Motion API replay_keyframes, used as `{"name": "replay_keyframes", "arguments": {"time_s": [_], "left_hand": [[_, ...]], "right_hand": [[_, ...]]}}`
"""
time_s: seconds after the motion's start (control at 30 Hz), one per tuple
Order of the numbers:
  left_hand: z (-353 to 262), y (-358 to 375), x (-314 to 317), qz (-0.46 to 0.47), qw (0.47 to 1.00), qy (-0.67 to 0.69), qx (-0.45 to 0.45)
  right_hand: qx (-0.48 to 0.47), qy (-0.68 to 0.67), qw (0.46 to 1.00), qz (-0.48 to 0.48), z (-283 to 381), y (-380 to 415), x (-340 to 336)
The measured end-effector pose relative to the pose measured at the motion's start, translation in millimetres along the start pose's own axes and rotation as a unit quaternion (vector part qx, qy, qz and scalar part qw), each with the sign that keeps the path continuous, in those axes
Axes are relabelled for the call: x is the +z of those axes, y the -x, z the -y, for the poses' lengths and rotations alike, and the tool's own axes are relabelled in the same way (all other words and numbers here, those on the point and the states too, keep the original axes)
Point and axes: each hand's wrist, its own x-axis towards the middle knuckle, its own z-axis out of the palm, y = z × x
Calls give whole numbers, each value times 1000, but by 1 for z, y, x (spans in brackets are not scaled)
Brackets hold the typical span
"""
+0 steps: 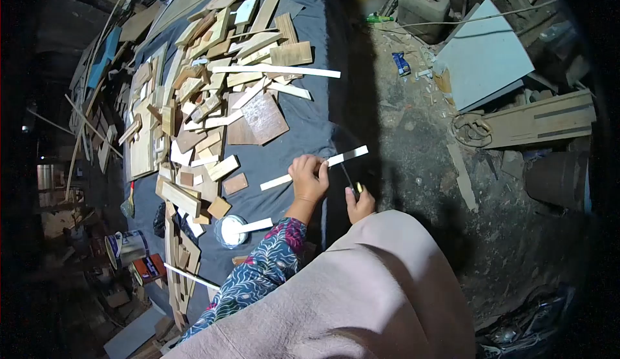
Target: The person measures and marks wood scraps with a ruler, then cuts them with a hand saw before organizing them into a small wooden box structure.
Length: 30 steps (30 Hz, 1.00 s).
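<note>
My left hand [309, 179] is closed over a thin pale wooden strip [276, 182], pressing it near the edge of the cloth-covered table. One end of the strip juts past that edge. Below the jutting end, my right hand [361, 205] grips a slim dark-bladed tool [347, 175] with some yellow on its handle. Its blade meets the strip just right of my left fingers; whether it is a saw or a knife I cannot tell. Near my left forearm stands a round tub of white stuff [230, 231], with a flat white stick [257, 225] reaching over its rim.
Many wood offcuts [200, 94] lie heaped on the dark cloth [300, 123] at the left and back. A can [127, 248] and a red-and-black tin [149, 269] stand beyond the left side. Right of the table, the floor [416, 165] holds a pale panel [484, 55] and a plank [539, 125].
</note>
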Motion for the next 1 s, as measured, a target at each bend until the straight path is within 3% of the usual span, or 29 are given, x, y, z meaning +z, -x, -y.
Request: {"name": "replay_keyframes", "arguments": {"time_s": [0.23,1.0], "left_hand": [[0,8,-1,-27,998,-59,2],[6,8,4,-5,1000,9,-24]], "right_hand": [[26,54,995,82,-2,11,5],[-10,61,997,45,-21,0,28]]}}
